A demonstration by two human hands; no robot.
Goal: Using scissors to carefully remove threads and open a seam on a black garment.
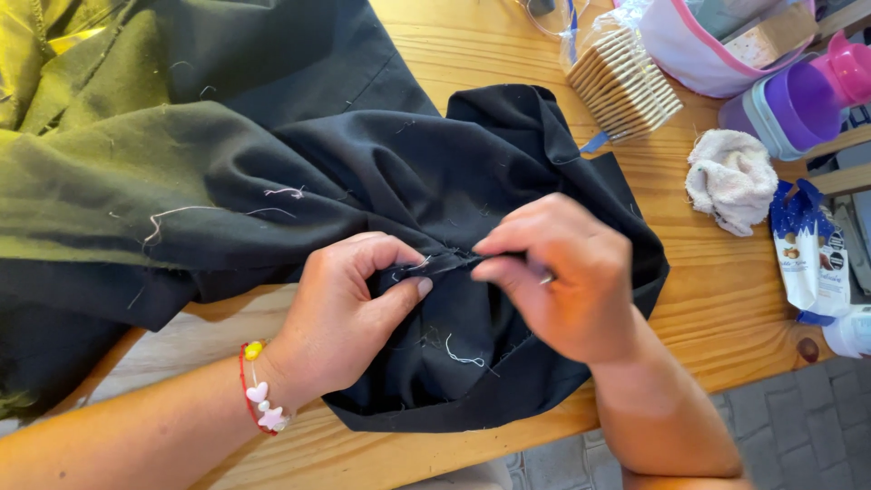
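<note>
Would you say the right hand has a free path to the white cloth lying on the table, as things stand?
Probably yes. The white cloth lies on bare wood of the table, up and to the right of the right hand, with nothing between them. That hand is, however, pinching the black fabric, so it would have to let go.

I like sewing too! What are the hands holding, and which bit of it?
Both the left hand and the right hand pinch the black fabric along a raised fold or seam between them, using their fingers.
</note>
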